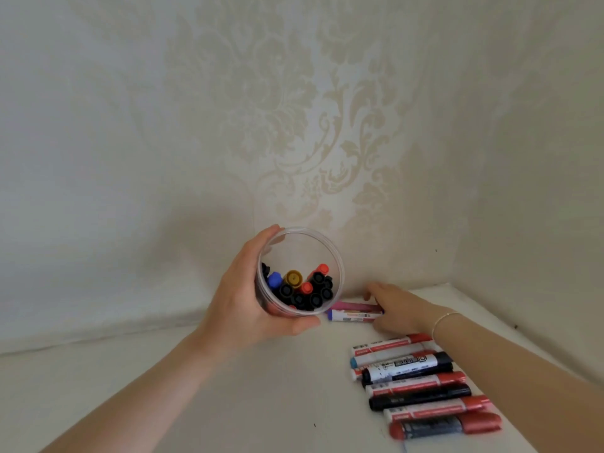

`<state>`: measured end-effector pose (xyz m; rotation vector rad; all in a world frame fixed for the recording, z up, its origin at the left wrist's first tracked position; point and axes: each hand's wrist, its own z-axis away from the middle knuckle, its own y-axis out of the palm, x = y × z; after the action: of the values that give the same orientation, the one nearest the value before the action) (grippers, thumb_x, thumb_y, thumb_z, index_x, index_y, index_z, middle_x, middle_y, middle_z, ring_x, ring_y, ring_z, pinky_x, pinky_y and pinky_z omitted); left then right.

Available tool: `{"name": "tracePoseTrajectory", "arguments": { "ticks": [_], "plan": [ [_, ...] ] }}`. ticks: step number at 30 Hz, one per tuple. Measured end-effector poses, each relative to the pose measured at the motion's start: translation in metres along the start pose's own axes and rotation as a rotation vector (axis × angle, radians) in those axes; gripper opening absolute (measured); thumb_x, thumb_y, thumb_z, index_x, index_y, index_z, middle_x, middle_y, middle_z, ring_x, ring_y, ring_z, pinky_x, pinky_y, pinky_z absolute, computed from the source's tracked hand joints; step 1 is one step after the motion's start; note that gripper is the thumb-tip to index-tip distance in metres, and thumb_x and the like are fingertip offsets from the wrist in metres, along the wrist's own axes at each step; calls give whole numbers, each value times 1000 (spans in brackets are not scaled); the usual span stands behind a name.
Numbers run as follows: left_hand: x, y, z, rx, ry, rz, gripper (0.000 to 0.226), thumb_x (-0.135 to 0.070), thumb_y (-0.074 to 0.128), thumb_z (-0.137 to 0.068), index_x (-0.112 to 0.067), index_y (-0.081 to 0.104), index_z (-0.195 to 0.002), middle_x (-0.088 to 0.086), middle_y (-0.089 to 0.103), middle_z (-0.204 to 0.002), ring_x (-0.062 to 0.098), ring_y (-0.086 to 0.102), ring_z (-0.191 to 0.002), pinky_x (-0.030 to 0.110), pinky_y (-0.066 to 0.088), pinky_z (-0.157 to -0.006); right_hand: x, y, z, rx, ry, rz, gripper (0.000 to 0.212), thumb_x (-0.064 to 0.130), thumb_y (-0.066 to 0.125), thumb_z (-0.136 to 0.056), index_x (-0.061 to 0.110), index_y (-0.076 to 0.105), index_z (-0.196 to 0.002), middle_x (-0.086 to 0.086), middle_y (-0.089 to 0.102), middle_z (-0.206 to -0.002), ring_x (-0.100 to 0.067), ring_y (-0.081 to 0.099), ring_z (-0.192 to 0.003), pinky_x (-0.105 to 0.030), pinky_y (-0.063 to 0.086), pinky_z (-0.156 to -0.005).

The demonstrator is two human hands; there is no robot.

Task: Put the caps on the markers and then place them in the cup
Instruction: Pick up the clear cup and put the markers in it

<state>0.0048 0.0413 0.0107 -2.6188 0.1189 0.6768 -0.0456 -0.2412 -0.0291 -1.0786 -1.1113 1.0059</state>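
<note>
The left hand (248, 305) grips the clear cup (300, 273) (capped markers inside) above the counter (261, 387); the right hand (397, 307) rests on two markers (354, 312), its grip unclear.

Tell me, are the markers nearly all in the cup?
Partly. Done: several capped markers stand in the cup, held by the left hand. In hand: the right hand touches two markers by the wall. Left: a row on the table.
</note>
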Motion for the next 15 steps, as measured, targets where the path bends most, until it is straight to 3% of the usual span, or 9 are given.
{"name": "tracePoseTrajectory", "arguments": {
  "ticks": [3,7,10,13,15],
  "plan": [
    [1,-1,1,7,-8,-4,109,-56,84,-44,-58,25,-135,-32,45,-132,2,48,-126,16,35,-103,0,3,-1,1,13,-49,30,15,53,-84,22,49,-113,-1,56,-113,-18,53,-99,-33,46,-86],
    [3,0,3,34,-17,-3,107,-67,80,-46,-56,25,-137,-30,45,-133,2,47,-127,15,34,-103,0,-3,-4,-18,31,-102,18,12,47,-89,29,47,-84,2,56,-87,-19,54,-83,-28,40,-66],
    [3,1,4,35,-29,-16,110,-62,83,-43,-57,24,-136,-32,45,-132,0,47,-125,13,34,-102,7,-37,1,-100,17,-306,10,8,50,-88,17,54,-88,-2,54,-76,-16,51,-67,-22,37,-55],
    [3,2,6,31,-44,-13,109,-55,84,-42,-59,25,-134,-31,46,-132,-1,47,-124,13,35,-101,23,-96,32,-116,-29,-646,10,9,51,-70,14,51,-79,-4,42,-63,-12,36,-46,-21,29,-42],
    [2,2,6,26,-55,-12,109,-55,83,-42,-60,25,-133,-30,46,-132,-2,47,-124,12,35,-100,36,-131,56,-2,-146,-668,12,10,47,-63,15,52,-73,-4,41,-63,-13,34,-45,-23,28,-43]
  ]
}}
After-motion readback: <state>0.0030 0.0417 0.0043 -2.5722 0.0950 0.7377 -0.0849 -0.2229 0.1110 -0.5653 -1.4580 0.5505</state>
